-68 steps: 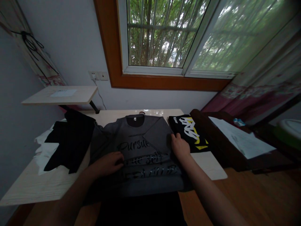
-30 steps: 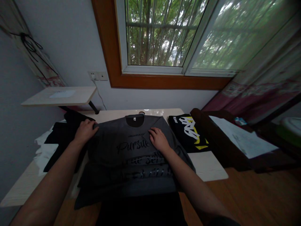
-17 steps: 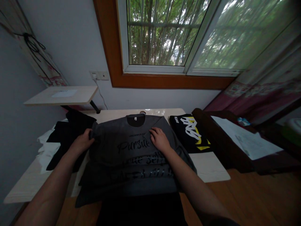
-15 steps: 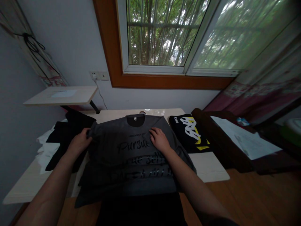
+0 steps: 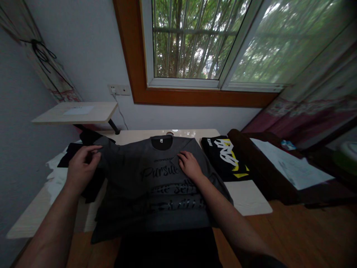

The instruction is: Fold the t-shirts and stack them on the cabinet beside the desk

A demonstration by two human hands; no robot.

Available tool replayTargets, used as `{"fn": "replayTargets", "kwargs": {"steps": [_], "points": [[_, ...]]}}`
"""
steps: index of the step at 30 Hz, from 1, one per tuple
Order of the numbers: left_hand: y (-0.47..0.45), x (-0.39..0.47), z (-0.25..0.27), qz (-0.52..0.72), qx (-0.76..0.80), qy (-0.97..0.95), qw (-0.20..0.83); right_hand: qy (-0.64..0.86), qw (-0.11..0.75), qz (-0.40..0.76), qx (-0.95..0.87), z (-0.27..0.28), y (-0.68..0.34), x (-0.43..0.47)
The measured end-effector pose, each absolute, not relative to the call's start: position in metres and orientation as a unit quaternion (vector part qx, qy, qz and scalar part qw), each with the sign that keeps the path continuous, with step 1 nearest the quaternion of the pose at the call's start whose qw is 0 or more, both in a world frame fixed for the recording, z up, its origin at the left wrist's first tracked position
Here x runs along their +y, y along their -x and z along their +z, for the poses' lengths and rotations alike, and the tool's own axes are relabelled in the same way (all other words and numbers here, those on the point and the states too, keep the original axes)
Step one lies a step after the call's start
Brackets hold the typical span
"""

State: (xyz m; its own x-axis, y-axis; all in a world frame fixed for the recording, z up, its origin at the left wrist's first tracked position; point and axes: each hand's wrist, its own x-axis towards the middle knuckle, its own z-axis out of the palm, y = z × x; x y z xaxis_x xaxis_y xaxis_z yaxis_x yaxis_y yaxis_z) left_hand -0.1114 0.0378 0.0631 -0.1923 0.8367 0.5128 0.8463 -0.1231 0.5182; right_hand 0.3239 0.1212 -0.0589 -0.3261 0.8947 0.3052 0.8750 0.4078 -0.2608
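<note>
A dark grey T-shirt (image 5: 125,160) with black lettering is spread over the table, its neckline toward the window and its lower part hanging over the near edge. My left hand (image 5: 83,163) is at the sleeve on the left, thumb and forefinger closed on the edge of the cloth. On the right side of the chest, beside the word "Pursue", my right hand (image 5: 190,165) lies palm down with fingers stretched out. A small crease in the fabric runs by its fingertips.
A folded black garment with white and yellow print (image 5: 224,156) lies right of the T-shirt. Black clothes (image 5: 93,186) and white cloth (image 5: 54,178) are heaped at the left, below a raised shelf (image 5: 75,113). Farther right, papers (image 5: 290,163) rest on a brown surface.
My left hand has moved left and slightly toward me, and the left sleeve now reaches farther out over the black clothes. The right hand keeps its place on the chest.
</note>
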Motion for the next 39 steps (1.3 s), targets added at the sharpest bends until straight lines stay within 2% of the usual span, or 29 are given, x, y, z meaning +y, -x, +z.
{"fn": "replayTargets", "kwargs": {"steps": [3, 6, 13, 16, 22, 26, 32, 35, 39], "points": [[0.082, 0.034, 0.06, -0.363, -0.611, 0.703, -0.012, 0.529, 0.218, 0.038, -0.82, -0.057, -0.32, 0.12], [0.049, 0.03, 0.045, -0.295, -0.552, 0.777, -0.074, 0.491, 0.244, 0.082, -0.832, -0.053, -0.309, 0.116], [0.004, 0.013, 0.008, -0.154, -0.412, 0.875, -0.203, 0.432, 0.314, 0.317, -0.784, -0.041, -0.257, 0.108], [0.015, 0.009, 0.009, -0.148, -0.426, 0.868, -0.207, 0.434, 0.303, 0.391, -0.753, -0.044, -0.238, 0.109], [0.069, 0.004, 0.009, -0.176, -0.521, 0.823, -0.139, 0.5, 0.298, 0.318, -0.748, -0.057, -0.221, 0.117], [0.095, -0.003, -0.006, -0.163, -0.569, 0.791, -0.153, 0.499, 0.299, 0.411, -0.702, -0.062, -0.22, 0.123], [0.11, -0.008, -0.023, -0.165, -0.621, 0.746, -0.175, 0.451, 0.417, 0.548, -0.568, -0.059, -0.225, 0.129], [0.117, -0.011, -0.029, -0.175, -0.664, 0.713, -0.145, 0.44, 0.45, 0.547, -0.552, -0.058, -0.23, 0.131], [0.122, -0.016, -0.037, -0.151, -0.682, 0.691, -0.187, 0.465, 0.391, 0.484, -0.63, -0.065, -0.235, 0.131]]}}
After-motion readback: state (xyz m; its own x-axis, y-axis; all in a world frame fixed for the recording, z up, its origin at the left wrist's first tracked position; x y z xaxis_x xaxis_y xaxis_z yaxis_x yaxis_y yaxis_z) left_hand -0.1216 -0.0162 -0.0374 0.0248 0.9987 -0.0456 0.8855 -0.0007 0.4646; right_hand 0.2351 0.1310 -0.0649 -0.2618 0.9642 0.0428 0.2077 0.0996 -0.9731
